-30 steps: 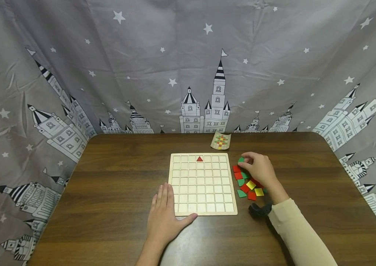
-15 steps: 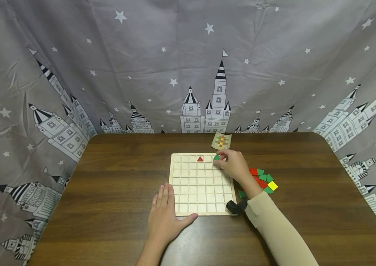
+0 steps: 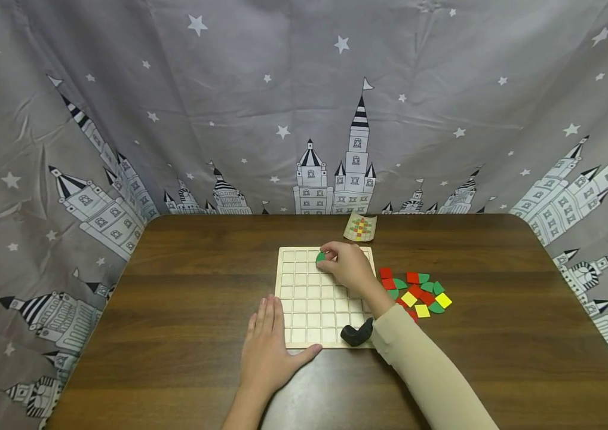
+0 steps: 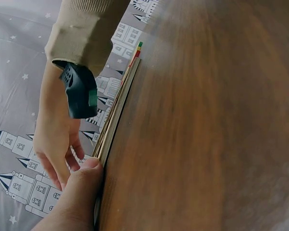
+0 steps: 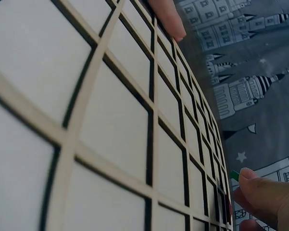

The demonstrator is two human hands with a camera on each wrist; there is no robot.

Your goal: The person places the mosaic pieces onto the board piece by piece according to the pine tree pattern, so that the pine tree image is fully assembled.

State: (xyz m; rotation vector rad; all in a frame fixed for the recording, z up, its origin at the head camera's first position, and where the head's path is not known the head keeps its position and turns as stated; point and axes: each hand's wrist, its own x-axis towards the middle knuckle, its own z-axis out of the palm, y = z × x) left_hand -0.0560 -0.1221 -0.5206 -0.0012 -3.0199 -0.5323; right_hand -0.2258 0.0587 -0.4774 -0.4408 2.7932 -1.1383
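A pale wooden grid board lies on the table. My right hand is over its far rows and pinches a green rounded piece between thumb and fingertips. In the right wrist view a corner of that green piece shows at the thumb tip, close to the board's far edge. In the head view the red triangle in the far row is hidden behind the hand. My left hand rests along the board's left edge with straight fingers, its thumb at the near edge.
Right of the board lie loose flat pieces, among them a yellow square, a red square and a green rounded piece. A pattern card lies behind the board. A grey curtain hangs beyond the wooden table.
My right hand has picked up the green piece from the loose pieces and carried it left over the board's far row. The left hand stays in place.
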